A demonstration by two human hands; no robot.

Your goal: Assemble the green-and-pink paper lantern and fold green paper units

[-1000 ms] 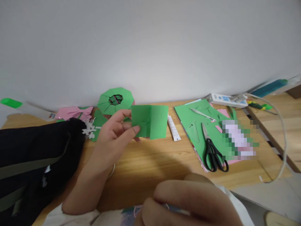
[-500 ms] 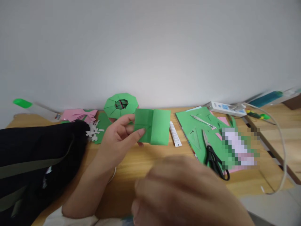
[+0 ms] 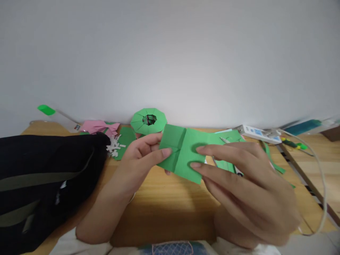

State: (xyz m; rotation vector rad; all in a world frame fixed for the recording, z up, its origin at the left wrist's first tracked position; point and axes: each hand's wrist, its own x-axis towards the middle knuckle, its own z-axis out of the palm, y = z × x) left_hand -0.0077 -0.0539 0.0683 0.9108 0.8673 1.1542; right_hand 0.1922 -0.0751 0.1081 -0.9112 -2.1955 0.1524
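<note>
A small folded piece of green paper (image 3: 188, 147) is held up in the air over the table, creased down its middle and tilted down to the right. My left hand (image 3: 142, 157) pinches its left edge, thumb on the front and the other fingers behind. On the right part of the sheet, two fingertips of my right hand (image 3: 249, 184) rest on the front, while its thumb is hidden beneath the paper. Behind the sheet, against the wall, stands a round folded green paper piece (image 3: 138, 122) with a dark hole in its centre.
A black bag (image 3: 53, 170) covers the table's left side. White paper scraps (image 3: 114, 146) and a pink paper bow (image 3: 92, 126) lie behind it. At the back right is a white power strip (image 3: 256, 132) with a looping cable (image 3: 320, 166). My right hand mostly covers the green sheets (image 3: 231, 134).
My right hand has moved up from the lower front to the paper's right part and now grips it. The paper has tilted, its right side lower. The view has shifted slightly.
</note>
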